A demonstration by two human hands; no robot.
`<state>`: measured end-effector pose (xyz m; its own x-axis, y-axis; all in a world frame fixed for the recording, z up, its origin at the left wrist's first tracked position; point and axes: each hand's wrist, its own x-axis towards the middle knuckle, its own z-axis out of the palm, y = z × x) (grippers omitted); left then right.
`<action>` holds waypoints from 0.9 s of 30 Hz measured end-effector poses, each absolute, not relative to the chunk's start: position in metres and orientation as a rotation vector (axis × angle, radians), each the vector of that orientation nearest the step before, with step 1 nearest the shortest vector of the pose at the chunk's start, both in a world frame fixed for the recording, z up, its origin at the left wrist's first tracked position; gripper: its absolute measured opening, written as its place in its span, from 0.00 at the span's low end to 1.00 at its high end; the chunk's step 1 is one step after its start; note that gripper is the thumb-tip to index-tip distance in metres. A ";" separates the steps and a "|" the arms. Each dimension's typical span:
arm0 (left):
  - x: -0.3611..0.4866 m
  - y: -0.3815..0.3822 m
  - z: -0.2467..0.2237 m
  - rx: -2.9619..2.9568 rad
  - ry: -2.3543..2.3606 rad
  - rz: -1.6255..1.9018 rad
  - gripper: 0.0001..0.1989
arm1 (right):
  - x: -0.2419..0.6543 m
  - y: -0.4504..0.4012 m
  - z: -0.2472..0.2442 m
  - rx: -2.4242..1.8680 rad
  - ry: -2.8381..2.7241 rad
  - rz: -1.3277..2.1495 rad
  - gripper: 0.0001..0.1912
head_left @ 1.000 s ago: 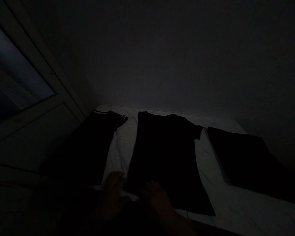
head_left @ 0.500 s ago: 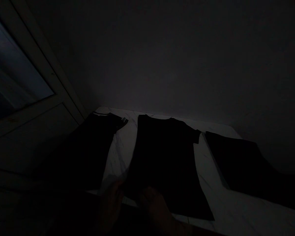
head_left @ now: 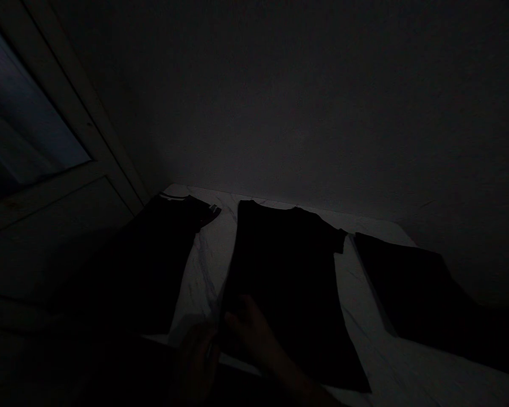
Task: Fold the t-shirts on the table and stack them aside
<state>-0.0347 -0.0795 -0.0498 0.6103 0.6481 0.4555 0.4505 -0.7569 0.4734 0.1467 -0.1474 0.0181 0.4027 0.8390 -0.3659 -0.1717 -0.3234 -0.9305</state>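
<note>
The view is very dark. A black short-sleeved shirt (head_left: 284,271) lies spread on the white marbled table, its left sleeve not showing. My left hand (head_left: 199,350) is at the shirt's lower left corner, fingers bent; what it pinches, if anything, is too dark to make out. Over the shirt's lower left part is my right hand (head_left: 248,328), fingers curled near the cloth; whether they grip it cannot be seen.
Another dark shirt (head_left: 152,265) with pale trim at collar and sleeve lies on the left. Folded dark cloth (head_left: 411,282) is on the right of the marbled table (head_left: 365,333). Behind stands a grey wall; a door (head_left: 97,147) with a glass pane is at the left.
My right hand has moved up and a little left over the shirt. My left hand has shifted slightly right and down. The view has tilted a little.
</note>
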 end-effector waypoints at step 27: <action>-0.019 -0.076 -0.039 2.663 0.980 0.973 0.12 | 0.122 -0.163 0.025 -1.601 -0.687 0.740 0.18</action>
<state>-0.0189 -0.0765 -0.0394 0.5786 0.6228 0.5267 0.5312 -0.7777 0.3361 0.1223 -0.1625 0.0254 0.6253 0.7750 -0.0912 0.0329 -0.1430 -0.9892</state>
